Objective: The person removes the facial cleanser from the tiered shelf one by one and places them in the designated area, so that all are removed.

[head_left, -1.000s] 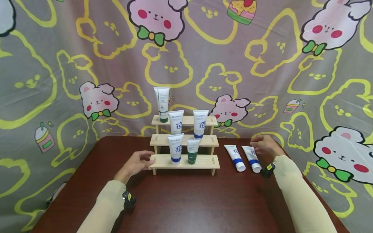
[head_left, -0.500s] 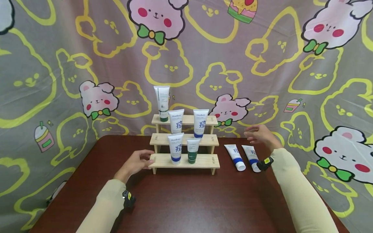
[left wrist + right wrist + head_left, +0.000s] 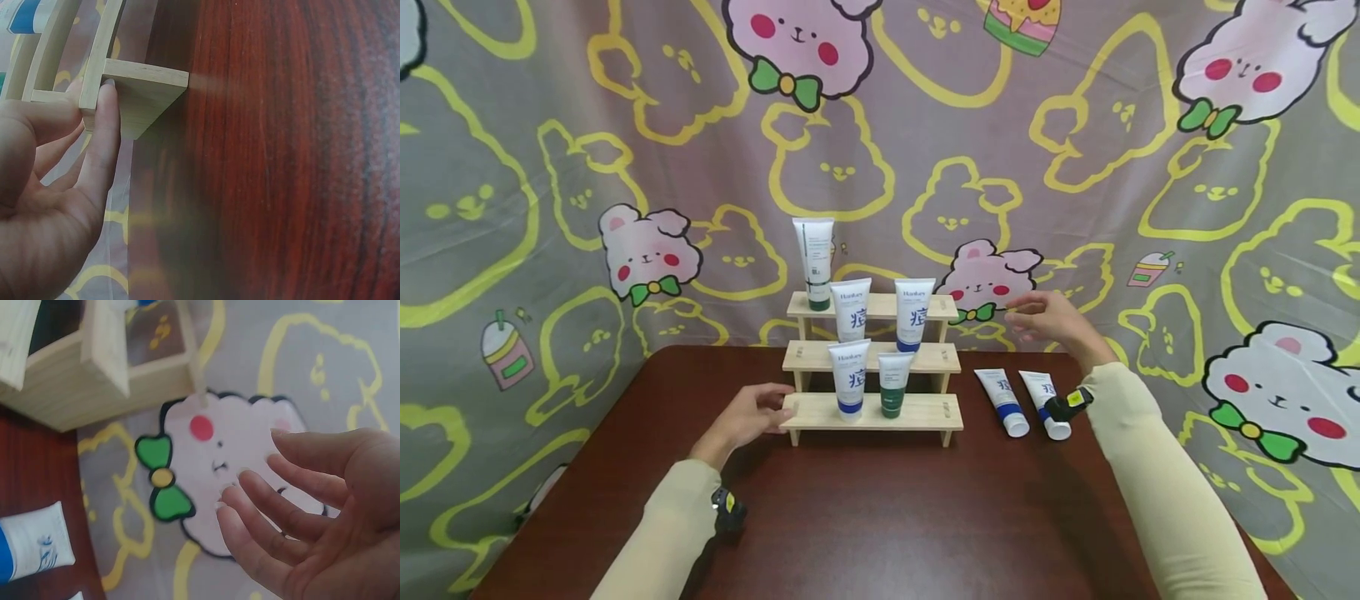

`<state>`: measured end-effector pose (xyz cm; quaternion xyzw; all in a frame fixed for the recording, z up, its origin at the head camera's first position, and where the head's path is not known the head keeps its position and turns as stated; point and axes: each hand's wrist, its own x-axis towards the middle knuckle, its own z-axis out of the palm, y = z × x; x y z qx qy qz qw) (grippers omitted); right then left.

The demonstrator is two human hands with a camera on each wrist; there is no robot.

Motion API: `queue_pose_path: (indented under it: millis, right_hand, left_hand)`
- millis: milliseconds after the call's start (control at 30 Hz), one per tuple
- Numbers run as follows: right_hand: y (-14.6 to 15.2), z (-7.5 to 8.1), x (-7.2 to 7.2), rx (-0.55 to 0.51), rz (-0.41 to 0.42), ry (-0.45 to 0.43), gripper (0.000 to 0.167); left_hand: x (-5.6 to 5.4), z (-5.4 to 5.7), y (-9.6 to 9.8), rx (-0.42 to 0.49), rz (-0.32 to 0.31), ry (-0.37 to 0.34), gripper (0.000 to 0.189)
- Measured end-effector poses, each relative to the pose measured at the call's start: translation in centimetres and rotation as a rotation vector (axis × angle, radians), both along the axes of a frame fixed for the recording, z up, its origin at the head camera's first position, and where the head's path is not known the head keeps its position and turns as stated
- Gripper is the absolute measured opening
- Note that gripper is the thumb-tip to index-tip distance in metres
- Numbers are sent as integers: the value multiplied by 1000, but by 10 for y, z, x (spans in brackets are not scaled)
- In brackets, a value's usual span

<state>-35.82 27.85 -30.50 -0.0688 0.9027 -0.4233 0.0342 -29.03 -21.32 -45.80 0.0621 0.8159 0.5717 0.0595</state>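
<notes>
A three-tier wooden display stand [image 3: 871,412] stands on the table. My left hand [image 3: 747,417] pinches the left end of its lowest shelf, thumb and fingers on either side of the board [image 3: 91,94] in the left wrist view. On the stand are a tall white-and-green tube [image 3: 817,258], two white-and-blue tubes [image 3: 852,312] on the middle tier, and another white-and-blue tube [image 3: 849,375] beside a small green-and-white tube [image 3: 892,385] at the bottom. To the stand's right, my right hand [image 3: 1048,319] hovers with nothing in it, fingers loosely bent, palm [image 3: 350,550] seen in the right wrist view.
Two white-and-blue tubes lie on the table right of the stand: one nearer [image 3: 1002,402], one farther right [image 3: 1043,400] and partly hidden by the wrist camera [image 3: 1070,404]. A patterned cloth [image 3: 850,183] hangs behind the brown table [image 3: 880,517].
My right hand has risen and moved left and away from the two lying tubes, toward the stand's upper right. The left hand stays at the lowest shelf.
</notes>
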Motion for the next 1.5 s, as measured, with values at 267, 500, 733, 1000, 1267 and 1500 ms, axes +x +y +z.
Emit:
queue_pose_path:
  millis: [267, 500, 733, 1000, 1267, 1500]
  right_hand:
    - [-17, 21, 9, -17, 31, 49, 46]
    - [-29, 29, 14, -39, 51, 88, 45]
    - [-41, 31, 14, -68, 68, 103, 45]
    - [-50, 29, 16, -63, 86, 122, 42]
    - [-51, 26, 18, -69, 90, 131, 40]
    - [-50, 22, 17, -112, 120, 143, 38]
  left_hand:
    - [-1, 1, 0, -14, -1, 2, 47]
    - [2, 2, 0, -20, 5, -6, 48]
    - [1, 2, -1, -18, 9, -16, 47]
    - [0, 0, -1, -10, 13, -22, 46]
    - [-1, -2, 0, -18, 21, -20, 46]
    - [1, 0, 0, -18, 10, -13, 48]
